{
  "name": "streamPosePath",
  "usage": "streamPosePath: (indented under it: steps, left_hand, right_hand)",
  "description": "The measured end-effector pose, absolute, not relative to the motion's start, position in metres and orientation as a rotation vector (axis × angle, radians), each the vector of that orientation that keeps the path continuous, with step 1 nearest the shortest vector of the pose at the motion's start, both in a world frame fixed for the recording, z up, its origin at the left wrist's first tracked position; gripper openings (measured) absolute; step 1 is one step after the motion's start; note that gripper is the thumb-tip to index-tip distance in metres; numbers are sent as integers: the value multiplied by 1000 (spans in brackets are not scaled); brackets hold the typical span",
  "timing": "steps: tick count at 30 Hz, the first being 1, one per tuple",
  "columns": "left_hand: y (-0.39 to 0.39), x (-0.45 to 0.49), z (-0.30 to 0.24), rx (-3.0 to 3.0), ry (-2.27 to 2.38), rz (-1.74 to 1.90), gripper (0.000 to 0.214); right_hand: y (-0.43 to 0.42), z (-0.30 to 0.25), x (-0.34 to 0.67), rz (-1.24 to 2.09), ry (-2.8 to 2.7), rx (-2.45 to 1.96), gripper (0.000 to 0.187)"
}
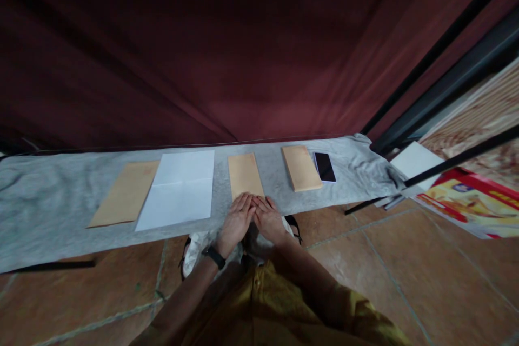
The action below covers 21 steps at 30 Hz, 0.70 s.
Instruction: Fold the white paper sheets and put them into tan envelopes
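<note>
My left hand (237,221) and my right hand (268,219) lie flat side by side on the near edge of a grey cloth (48,211), fingers stretched out, fingertips on the near end of a small brown envelope (244,174). Neither hand holds anything. A black watch is on my left wrist. Left of the envelope lies a white sheet of paper (180,189), creased across the middle, and beyond it a larger brown envelope (125,193).
A stack of small brown envelopes (300,167) and a dark phone (325,166) lie on the cloth at the right. A dark red curtain (203,48) hangs behind. White paper (416,159), black poles and a red-yellow printed box (470,203) sit at the right on the tiled floor.
</note>
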State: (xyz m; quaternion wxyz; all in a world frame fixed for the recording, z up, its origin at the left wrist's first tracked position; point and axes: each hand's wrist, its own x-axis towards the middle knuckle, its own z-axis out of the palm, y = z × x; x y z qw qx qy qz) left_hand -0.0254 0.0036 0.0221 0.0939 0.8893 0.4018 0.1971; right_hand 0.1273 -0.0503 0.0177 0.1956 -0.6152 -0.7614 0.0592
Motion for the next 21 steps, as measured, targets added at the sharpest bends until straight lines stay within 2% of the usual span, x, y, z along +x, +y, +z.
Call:
streamPosePath:
  steps: [10,18,21]
  left_hand:
    - [-3,-36,7,2835,1162,451,67]
    - [-5,-36,8,2838,1166,468,70]
    - [-4,-36,6,2831,1176,473,72]
  right_hand:
    - [-16,31,131,127,-2118,-1769,45]
    - [-36,26,152,-119,-1745,-2242,55]
    - [-50,35,159,-120,-1706,-2246,52]
